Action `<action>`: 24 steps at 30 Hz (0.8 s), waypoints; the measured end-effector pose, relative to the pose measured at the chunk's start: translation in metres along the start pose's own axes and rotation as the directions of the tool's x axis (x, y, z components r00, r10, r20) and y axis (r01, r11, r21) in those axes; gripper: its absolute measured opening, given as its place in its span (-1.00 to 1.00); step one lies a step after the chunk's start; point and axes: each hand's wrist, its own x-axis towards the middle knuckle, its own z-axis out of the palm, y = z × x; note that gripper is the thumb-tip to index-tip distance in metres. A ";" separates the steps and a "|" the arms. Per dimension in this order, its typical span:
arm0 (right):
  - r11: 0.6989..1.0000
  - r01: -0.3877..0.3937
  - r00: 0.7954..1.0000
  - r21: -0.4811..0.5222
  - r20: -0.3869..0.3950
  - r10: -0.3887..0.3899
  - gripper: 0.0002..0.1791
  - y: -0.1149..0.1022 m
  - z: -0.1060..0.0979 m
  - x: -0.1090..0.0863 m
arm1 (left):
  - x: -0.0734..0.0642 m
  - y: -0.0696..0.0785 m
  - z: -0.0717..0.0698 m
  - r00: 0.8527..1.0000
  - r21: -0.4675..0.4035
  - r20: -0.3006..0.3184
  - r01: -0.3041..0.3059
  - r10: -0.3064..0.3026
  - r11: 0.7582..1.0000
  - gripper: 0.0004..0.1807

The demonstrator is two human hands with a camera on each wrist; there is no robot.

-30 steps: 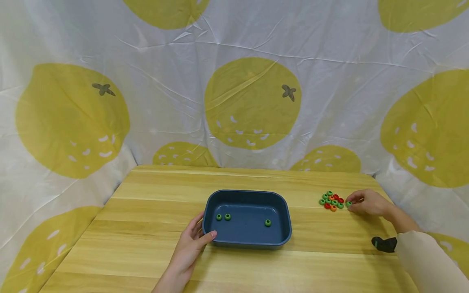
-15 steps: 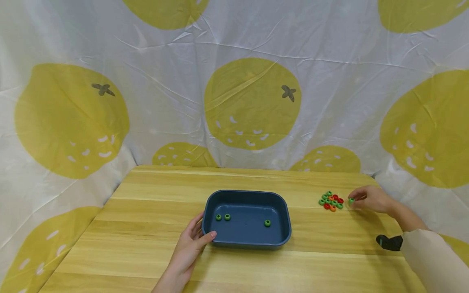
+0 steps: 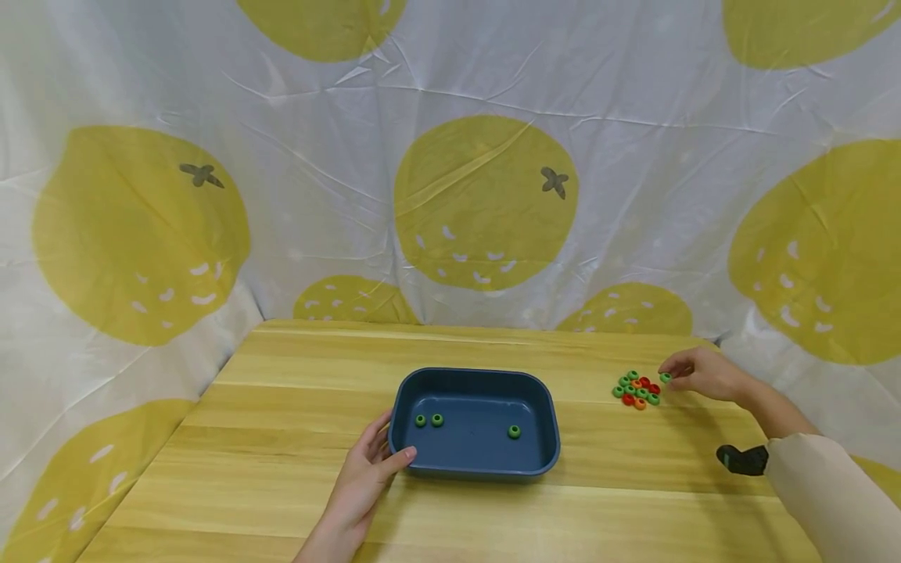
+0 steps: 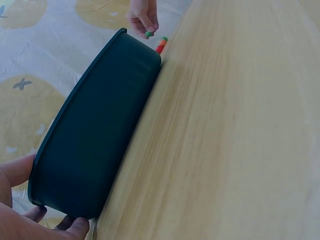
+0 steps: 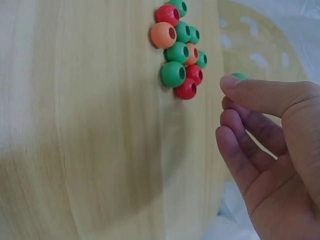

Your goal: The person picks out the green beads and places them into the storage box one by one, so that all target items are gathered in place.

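Observation:
My left hand [image 3: 359,485] holds the near left corner of a dark blue plastic box [image 3: 473,471], thumb over the rim and fingers along the outside. Three green beads lie in the box: two at the left, one green bead [image 3: 515,432] at the right. Above the table at the right, my right hand [image 3: 711,375] pinches a green bead [image 3: 665,378] between thumb and finger; in the right wrist view the thumb mostly hides this bead [image 5: 239,76]. Just left of that hand, several green, red and orange beads [image 3: 642,392] sit in a close cluster on the table.
The wooden table [image 3: 281,438] ends at a cloth backdrop [image 3: 338,180] printed with large lemons. A black strap-like piece [image 3: 742,460] sticks out by the right sleeve [image 3: 823,493].
The right hand drew the green bead slightly rightward off the table, then raised it and moved a little back left. The left hand and the box have stayed put.

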 end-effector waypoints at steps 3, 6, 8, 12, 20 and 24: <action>1.000 0.004 1.000 -0.006 -0.003 -0.004 -0.69 -0.006 0.000 0.002 | 0.000 0.000 0.001 1.000 -0.001 0.004 -0.004 0.004 1.000 -0.12; 1.000 -0.016 1.000 -0.011 -0.013 0.016 -0.67 -0.014 0.001 0.005 | -0.001 0.000 0.001 1.000 -0.007 0.006 -0.008 0.008 1.000 -0.13; 1.000 -0.019 1.000 -0.004 -0.011 0.019 -0.65 -0.019 0.003 0.008 | -0.001 0.000 0.001 1.000 -0.007 0.004 -0.009 0.009 1.000 -0.13; 1.000 -0.002 1.000 0.020 -0.001 0.002 -0.65 -0.029 0.007 0.015 | 0.000 0.000 0.000 1.000 -0.002 -0.001 -0.012 0.012 1.000 -0.13; 0.997 0.041 0.998 0.058 0.041 -0.044 -0.68 -0.049 0.014 0.031 | 0.000 -0.002 -0.001 1.000 -0.009 0.002 -0.002 0.002 1.000 -0.13; 0.998 0.030 0.999 0.062 0.038 -0.032 -0.66 -0.056 0.019 0.038 | 0.001 -0.001 -0.001 1.000 -0.005 0.005 -0.005 0.005 1.000 -0.12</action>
